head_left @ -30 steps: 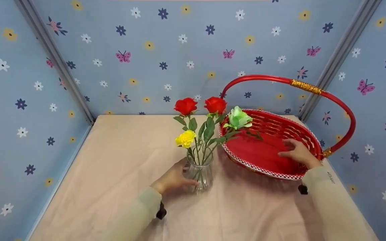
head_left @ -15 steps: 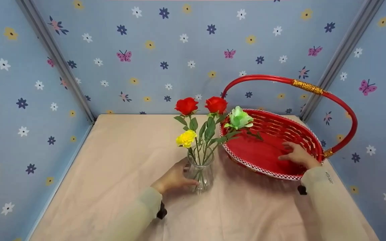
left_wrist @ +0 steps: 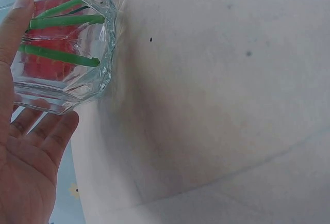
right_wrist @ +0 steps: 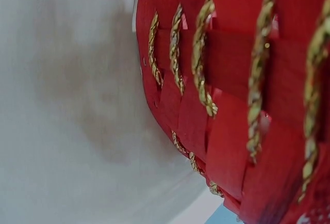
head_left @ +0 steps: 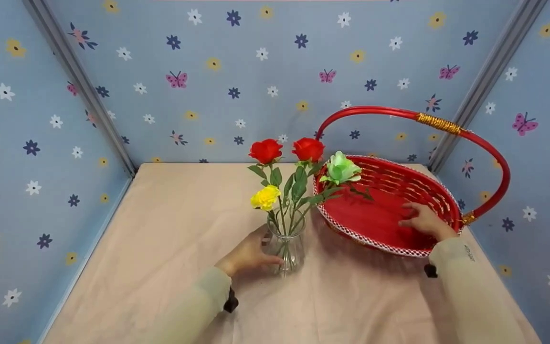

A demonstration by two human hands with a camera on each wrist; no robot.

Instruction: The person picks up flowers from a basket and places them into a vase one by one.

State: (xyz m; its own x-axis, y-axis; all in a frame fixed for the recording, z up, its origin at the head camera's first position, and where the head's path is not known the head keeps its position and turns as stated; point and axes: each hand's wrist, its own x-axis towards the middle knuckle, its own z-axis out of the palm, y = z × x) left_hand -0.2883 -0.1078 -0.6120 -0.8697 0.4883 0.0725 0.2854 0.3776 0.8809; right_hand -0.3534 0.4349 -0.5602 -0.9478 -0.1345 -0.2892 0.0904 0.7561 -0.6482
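Observation:
A clear glass vase (head_left: 292,260) stands upright on the cloth, with green stems (left_wrist: 67,21) inside it. It bears two red roses (head_left: 265,151), a yellow flower (head_left: 266,198) and a pale green rose (head_left: 340,168). My left hand (head_left: 250,254) holds the vase from its left side, thumb in front and the other fingers round the back. To the right is a red woven basket (head_left: 351,234) with gold cord. My right hand (head_left: 426,222) reaches over its right rim, fingers loosely bent and holding nothing. In the right wrist view only the basket's outer side (right_wrist: 232,64) shows, not the hand.
The basket's tall red handle (head_left: 499,177), wrapped in gold at the top, arches above it towards the back wall. A pale pink cloth (head_left: 174,215) covers the table. Blue flower-patterned panels (head_left: 256,71) enclose the back and both sides.

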